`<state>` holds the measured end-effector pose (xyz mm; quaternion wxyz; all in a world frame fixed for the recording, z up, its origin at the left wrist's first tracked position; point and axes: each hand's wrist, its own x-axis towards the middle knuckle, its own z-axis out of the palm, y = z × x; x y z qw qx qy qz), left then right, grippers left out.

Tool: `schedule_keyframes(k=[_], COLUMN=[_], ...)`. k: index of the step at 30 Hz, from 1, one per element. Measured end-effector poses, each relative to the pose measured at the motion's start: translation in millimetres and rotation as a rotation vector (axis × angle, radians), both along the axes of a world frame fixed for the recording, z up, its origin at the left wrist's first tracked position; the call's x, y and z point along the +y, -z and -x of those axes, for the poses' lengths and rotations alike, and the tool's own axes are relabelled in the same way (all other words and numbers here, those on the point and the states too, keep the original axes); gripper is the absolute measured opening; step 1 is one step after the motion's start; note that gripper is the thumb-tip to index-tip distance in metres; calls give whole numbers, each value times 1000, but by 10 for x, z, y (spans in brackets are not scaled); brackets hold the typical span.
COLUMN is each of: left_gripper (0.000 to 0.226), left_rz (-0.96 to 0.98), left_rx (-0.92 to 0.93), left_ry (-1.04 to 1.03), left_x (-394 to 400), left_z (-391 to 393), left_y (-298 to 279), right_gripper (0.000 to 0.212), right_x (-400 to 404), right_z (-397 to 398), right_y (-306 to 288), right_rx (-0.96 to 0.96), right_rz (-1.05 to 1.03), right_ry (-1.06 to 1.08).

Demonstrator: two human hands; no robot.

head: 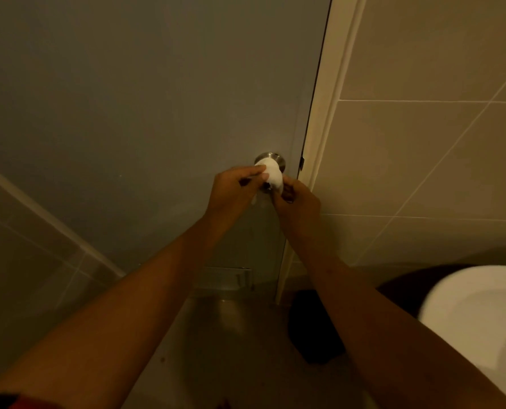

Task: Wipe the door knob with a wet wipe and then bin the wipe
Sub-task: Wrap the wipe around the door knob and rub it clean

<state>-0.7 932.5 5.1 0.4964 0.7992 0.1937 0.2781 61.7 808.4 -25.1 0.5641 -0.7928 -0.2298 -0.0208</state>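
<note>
A metal door knob [275,158] sits on the grey door [145,113], near its right edge. A white wet wipe [273,173] is draped over the knob and hides most of it; only the round base plate shows above. My left hand [234,190] pinches the wipe from the left with its fingertips. From the lower right, my right hand [299,202] grips the wipe. Both hands press the wipe around the knob.
A cream door frame [319,143] and beige wall tiles [423,157] lie right of the door. A white basin [482,320] curves in at the lower right. A dark object [313,329] stands on the floor below the frame. A metal threshold [225,278] runs under the door.
</note>
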Motion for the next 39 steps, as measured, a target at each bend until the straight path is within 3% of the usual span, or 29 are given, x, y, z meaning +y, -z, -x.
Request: schedule_keyframes(k=[6,9,13,16,18,24,30,35,39], left_gripper=[35,35,31,29,28,34,34,37,33], left_rz=[516,639,503,328,299,537,230,336,296], left_rx=[-18,-20,72,133,148,103,78,12,-41], left_ry=[-15,29,115,102,103,99,51,-59,-221], left_x=[-87,-91,-25,-13,2,-15,-62,-142,-248], left_z=[35,47,-88,-206,-223,-89,-97,-19,78], left_y=[117,158,32,-40,-48,54,-25,42,149], right_gripper=[41,44,38,30,24,28,31,26,16], right_x=[-17,-8,-4,-32,-40,7,-30,-41,-113], right_z=[-252,-364,-345,-297,-273,-295,-192,-170,-67], right_y=[-116,-186,-216,-196,-217,-325,-176,-169,-176], right_rx=[-300,-337,-57,316,402,113,243,2,-78], right_rz=[140,169,143,-80,-140,58,-44,10,-49], right_ry=[-131,-204,-245,-265,-244,-208,-156,-45,-18])
